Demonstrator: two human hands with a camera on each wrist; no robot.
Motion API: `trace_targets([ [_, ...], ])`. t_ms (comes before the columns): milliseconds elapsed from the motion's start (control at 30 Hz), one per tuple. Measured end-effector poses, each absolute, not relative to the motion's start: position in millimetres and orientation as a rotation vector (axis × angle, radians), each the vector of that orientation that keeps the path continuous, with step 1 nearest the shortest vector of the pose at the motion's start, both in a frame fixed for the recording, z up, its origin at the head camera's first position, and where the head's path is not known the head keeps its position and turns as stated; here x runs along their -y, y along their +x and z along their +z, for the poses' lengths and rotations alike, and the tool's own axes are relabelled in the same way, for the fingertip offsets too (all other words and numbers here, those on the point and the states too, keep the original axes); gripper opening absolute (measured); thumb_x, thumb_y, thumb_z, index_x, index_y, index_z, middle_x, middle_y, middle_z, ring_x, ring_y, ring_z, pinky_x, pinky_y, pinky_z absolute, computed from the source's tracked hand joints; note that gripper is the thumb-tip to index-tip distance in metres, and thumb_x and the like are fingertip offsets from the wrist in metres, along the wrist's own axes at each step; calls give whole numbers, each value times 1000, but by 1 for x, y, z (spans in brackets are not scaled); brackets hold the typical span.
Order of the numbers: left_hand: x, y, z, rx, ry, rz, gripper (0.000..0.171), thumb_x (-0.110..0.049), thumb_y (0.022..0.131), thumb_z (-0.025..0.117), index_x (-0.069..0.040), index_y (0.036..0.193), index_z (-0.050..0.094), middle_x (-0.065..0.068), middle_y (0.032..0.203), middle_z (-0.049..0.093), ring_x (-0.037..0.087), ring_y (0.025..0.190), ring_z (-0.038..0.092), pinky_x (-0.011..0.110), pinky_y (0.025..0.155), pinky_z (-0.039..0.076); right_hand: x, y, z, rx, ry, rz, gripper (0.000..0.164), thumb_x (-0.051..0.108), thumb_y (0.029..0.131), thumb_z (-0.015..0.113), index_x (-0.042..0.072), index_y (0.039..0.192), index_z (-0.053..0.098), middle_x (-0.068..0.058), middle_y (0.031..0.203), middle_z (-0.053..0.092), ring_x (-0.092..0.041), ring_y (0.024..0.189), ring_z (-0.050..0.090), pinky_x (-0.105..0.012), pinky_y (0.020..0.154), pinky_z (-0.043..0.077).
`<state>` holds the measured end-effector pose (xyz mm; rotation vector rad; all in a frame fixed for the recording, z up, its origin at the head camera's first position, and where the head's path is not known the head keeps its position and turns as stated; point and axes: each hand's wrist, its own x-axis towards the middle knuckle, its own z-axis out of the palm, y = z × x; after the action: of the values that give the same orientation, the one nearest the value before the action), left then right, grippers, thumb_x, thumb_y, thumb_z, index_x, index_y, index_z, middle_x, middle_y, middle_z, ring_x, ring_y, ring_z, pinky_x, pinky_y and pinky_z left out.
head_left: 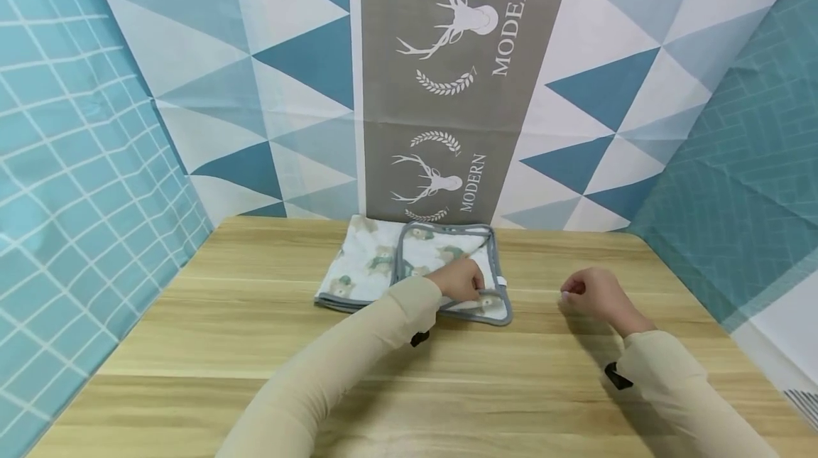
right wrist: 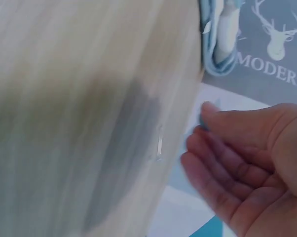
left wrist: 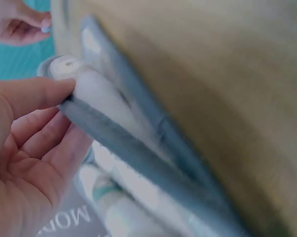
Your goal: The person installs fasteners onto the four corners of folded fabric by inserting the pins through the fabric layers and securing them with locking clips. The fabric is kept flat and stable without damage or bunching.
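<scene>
A white cloth with grey edging and printed bears (head_left: 358, 259) lies folded in layers at the far middle of the table. My left hand (head_left: 461, 279) reaches over its right part. In the left wrist view, the thumb and fingers of that hand (left wrist: 40, 133) pinch the grey-edged border of an upper layer, lifted apart from the layer below. My right hand (head_left: 597, 295) hovers to the right of the cloth, apart from it. The right wrist view shows this hand (right wrist: 247, 163) with loosely bent fingers. A small pale spot shows at its thumb tip; I cannot tell what it is.
The wooden table (head_left: 255, 344) runs up to a patterned backdrop (head_left: 307, 89) just behind the cloth. Blue tiled-print sheets hang at the left (head_left: 64, 160) and right (head_left: 754, 181). A small white tag (head_left: 501, 281) sticks out from the cloth's right edge.
</scene>
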<state>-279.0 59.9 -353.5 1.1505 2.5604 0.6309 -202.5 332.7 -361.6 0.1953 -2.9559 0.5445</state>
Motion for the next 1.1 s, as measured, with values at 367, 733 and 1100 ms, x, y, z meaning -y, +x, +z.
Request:
trace_targets([
  [367, -26, -310, -317, -2686, 945, 989, 30, -2, 87, 64, -1, 117, 68, 15, 117, 69, 26, 110, 65, 29, 91, 54, -295, -213, -344, 2759, 337, 569, 10, 10, 85, 70, 5, 93, 74, -8, 84, 74, -18, 73, 67, -34, 66, 55],
  [733, -7, -316, -310, -2760, 837, 1137, 26, -4, 86, 65, -1, 111, 69, 15, 109, 71, 25, 104, 67, 29, 88, 55, -256, -224, -339, 2612, 465, 779, 10, 7, 83, 73, 6, 93, 75, -7, 84, 74, -18, 75, 70, -25, 67, 56],
  [1100, -12, -306, -317, -2805, 881, 1126, 24, -5, 89, 63, -2, 112, 69, 13, 105, 72, 24, 98, 68, 30, 84, 55, -224, -239, -340, 2573, 557, 1013, 8, 2, 83, 71, 2, 91, 73, -11, 83, 73, -12, 72, 69, -21, 62, 55],
])
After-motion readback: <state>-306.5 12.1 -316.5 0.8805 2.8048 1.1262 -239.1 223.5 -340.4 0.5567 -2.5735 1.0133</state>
